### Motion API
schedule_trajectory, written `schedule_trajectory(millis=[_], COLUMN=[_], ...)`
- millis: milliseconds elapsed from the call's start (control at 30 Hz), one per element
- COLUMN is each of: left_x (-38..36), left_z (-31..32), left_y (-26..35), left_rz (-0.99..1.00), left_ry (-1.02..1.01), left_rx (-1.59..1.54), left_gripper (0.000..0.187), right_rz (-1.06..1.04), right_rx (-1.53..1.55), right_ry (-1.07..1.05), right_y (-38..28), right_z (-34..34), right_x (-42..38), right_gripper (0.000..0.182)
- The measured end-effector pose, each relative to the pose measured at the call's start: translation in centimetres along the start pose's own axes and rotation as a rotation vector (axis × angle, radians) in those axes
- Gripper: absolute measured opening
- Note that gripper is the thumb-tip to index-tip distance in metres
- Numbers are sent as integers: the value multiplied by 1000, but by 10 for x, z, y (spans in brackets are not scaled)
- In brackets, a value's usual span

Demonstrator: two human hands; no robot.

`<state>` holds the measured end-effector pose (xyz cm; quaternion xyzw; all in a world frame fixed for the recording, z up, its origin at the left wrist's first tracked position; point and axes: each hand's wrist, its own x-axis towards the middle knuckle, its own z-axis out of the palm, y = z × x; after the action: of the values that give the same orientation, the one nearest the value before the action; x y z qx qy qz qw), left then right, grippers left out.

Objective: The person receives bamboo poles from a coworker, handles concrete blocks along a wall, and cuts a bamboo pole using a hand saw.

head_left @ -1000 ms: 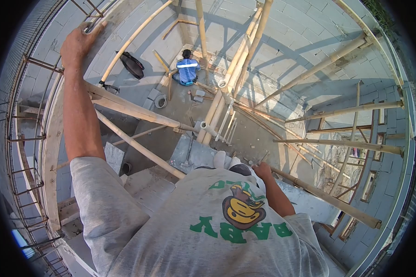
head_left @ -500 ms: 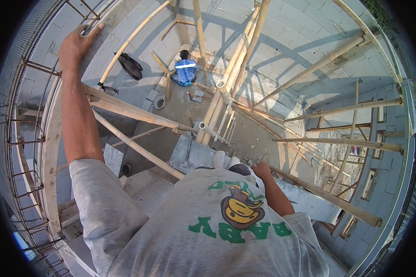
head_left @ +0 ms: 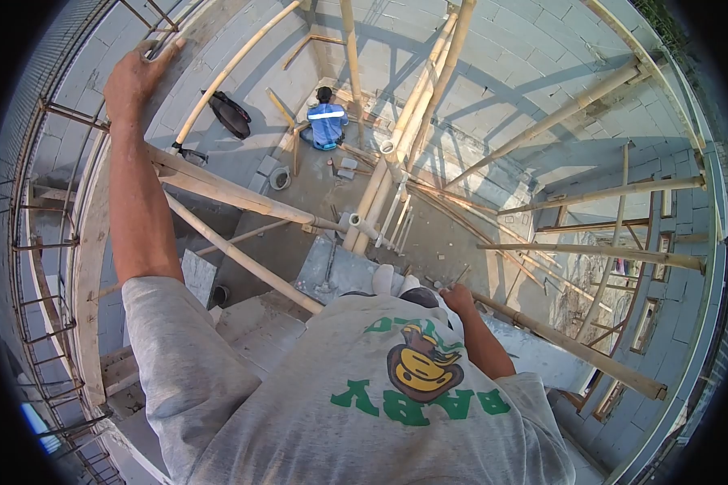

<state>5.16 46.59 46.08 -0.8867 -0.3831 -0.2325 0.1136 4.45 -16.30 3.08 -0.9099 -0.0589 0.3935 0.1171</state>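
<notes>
My left hand [head_left: 133, 81] is raised at the upper left, the arm stretched out. Its thumb and fingers hook over the upper edge of the long board [head_left: 93, 242] along the wall top, beside a rusty rebar cage [head_left: 74, 115]. Low at my right side, by my leg, my right hand [head_left: 459, 299] is closed. A thin stick-like end shows just above its fingers; what it holds I cannot make out. Light-coloured footwear [head_left: 383, 280] shows below my grey printed shirt [head_left: 299, 396], over a grey platform [head_left: 323, 267].
Far below, a person in a blue top [head_left: 326, 125] crouches near a bucket [head_left: 280, 178] and several grey blocks [head_left: 347, 168]. Bamboo poles [head_left: 243, 257] cross the space at many angles. A black bag-like object [head_left: 230, 115] lies near the left block wall. Further poles [head_left: 598, 253] brace the right wall.
</notes>
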Motion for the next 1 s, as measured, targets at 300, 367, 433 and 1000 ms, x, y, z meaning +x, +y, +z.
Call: schedule_trajectory(millis=[300, 367, 433, 1000], left_x=[2, 4, 2, 29], left_z=[6, 7, 6, 16], left_y=[-4, -6, -5, -27], left_rz=[3, 8, 12, 9], left_ry=[13, 3, 6, -143], left_rx=[8, 35, 22, 17], left_gripper=[78, 78, 77, 73], right_rz=[-24, -39, -45, 30], right_rx=[-18, -13, -24, 116], right_ry=[-15, -9, -5, 19], right_y=[0, -1, 2, 3], right_z=[-2, -3, 0, 27], right_x=[0, -2, 1, -9], right_gripper=[57, 57, 56, 50])
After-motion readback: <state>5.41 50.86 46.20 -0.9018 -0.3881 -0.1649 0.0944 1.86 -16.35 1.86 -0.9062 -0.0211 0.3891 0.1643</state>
